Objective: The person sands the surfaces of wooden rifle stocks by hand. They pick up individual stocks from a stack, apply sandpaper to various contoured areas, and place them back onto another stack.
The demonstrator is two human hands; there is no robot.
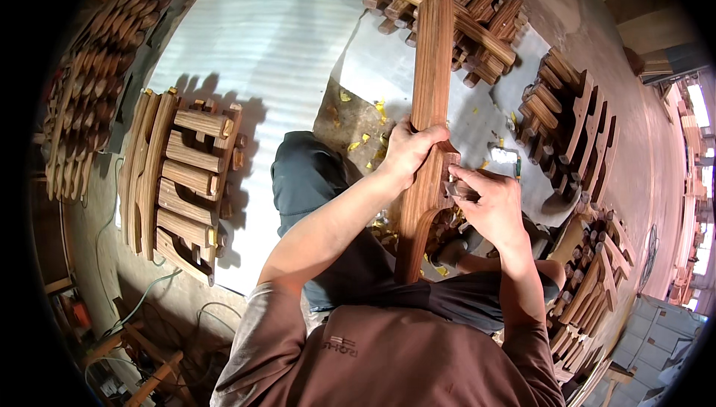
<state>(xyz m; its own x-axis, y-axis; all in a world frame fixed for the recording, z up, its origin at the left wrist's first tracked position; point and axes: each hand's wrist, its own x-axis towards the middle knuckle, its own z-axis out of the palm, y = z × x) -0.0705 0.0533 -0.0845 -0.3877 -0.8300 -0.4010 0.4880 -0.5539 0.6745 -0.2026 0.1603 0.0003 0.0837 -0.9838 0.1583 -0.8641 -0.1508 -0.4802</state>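
Observation:
A long brown wooden furniture part (431,71) with striped grain and a curved cut-out lies over my lap, pointing away from me. My left hand (410,152) is closed around its middle. My right hand (488,202) pinches a small dark flat piece (464,189) against the right edge of the part, next to a squarish block. What kind of piece it is cannot be made out, as the fingers partly cover it. Beyond my left hand, the far end of the part overlaps a wooden bar (477,30) lying across a stack.
Stacked wooden parts (198,176) stand on a pale sheet (261,42) at left. More piles (485,4) lie at the far side and along the right (589,124). Yellow scraps (365,139) litter the floor. A cable (142,295) runs at lower left.

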